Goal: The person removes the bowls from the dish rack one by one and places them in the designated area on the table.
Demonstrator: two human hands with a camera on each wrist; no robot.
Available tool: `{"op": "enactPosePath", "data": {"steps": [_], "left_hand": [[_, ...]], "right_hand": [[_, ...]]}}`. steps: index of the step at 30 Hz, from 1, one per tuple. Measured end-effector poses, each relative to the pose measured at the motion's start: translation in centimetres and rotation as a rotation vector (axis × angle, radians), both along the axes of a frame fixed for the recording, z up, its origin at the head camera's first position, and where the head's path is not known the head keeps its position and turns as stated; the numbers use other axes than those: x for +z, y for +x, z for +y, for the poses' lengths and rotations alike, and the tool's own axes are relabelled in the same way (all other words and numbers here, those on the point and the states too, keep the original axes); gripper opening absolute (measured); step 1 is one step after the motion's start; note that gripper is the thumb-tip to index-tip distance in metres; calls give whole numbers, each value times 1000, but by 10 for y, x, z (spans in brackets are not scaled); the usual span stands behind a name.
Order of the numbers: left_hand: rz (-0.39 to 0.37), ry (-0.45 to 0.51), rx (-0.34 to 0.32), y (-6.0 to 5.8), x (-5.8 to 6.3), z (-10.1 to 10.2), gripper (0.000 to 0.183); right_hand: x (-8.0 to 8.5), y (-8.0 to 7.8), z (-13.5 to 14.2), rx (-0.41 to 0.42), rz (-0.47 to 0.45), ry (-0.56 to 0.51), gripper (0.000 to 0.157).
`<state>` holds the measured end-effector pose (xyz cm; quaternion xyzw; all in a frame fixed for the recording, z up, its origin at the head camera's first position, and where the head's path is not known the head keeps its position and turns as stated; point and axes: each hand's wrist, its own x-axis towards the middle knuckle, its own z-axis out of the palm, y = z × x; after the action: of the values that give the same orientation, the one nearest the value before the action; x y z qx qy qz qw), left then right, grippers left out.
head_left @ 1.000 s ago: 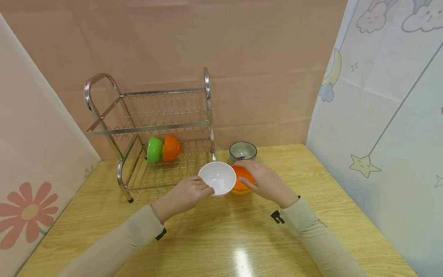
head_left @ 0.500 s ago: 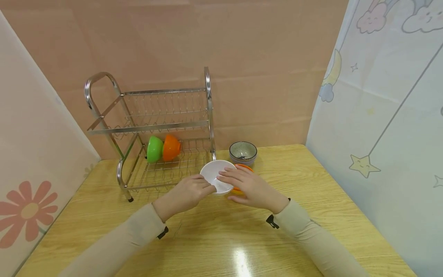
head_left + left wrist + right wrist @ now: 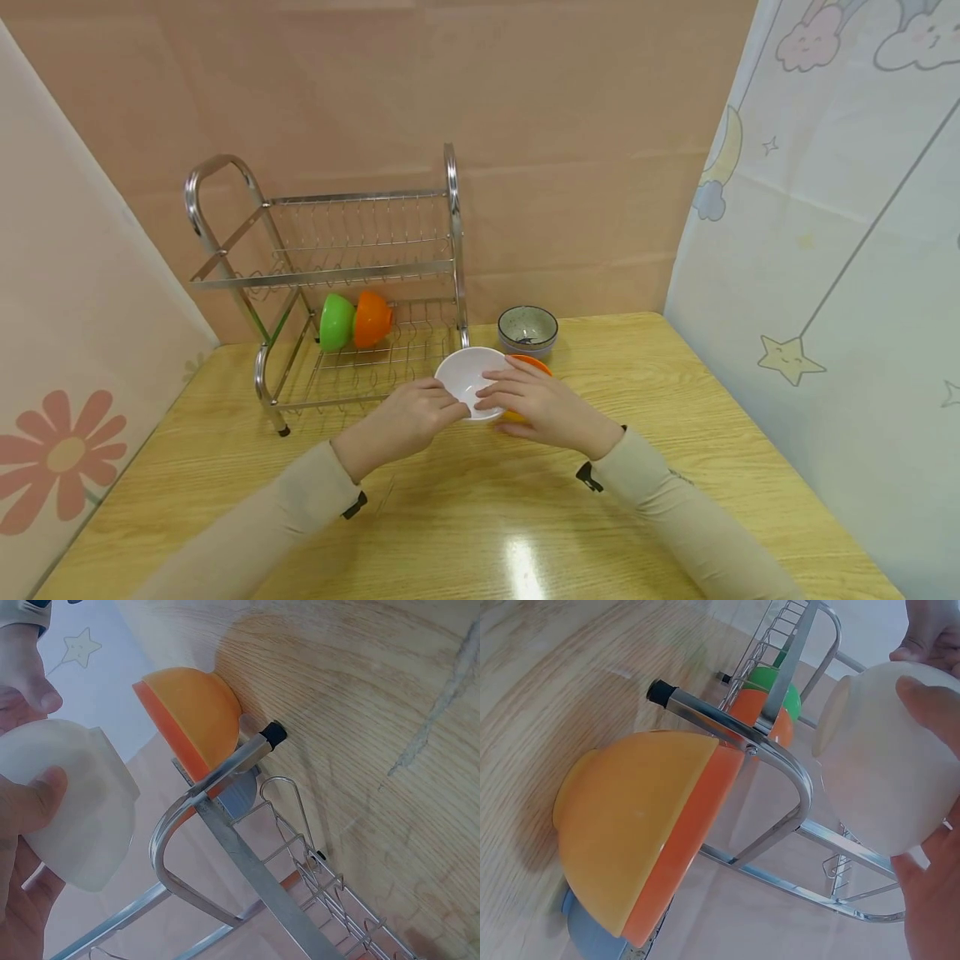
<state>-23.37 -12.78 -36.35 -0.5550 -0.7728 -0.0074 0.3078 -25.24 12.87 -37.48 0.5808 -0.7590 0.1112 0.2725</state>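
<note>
The left hand (image 3: 412, 418) pinches the white bowl (image 3: 463, 375) by its left rim; the right hand (image 3: 553, 410) pinches the opposite side, fingers inside. The bowl is tilted above the worktop (image 3: 427, 525), beside an orange-topped yellow bowl (image 3: 630, 817). Behind stands a grey bowl (image 3: 527, 340). In the rack (image 3: 360, 273), green (image 3: 337, 323) and orange bowls (image 3: 371, 321) lie sideways.

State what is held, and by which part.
The white bowl, by its rim and side wall: left hand at its left, right hand at its right.
</note>
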Motion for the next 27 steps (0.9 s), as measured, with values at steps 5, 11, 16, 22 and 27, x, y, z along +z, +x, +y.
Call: {"op": "enactPosePath", "data": {"steps": [5, 11, 16, 22, 27], "left_hand": [[2, 14, -15, 0, -1, 1, 18], [1, 23, -20, 1, -2, 2, 20], [-13, 4, -9, 2, 0, 3, 16], [-12, -6, 4, 3, 1, 4, 15], [-34, 9, 6, 2, 0, 6, 13]], "right_hand": [[-1, -2, -1, 10, 50, -31, 29], [-1, -2, -2, -1, 72, -34, 25], [-1, -1, 0, -22, 72, -35, 23], [-2, -1, 1, -36, 81, -29, 21], [-2, -1, 2, -31, 87, -32, 22]]}}
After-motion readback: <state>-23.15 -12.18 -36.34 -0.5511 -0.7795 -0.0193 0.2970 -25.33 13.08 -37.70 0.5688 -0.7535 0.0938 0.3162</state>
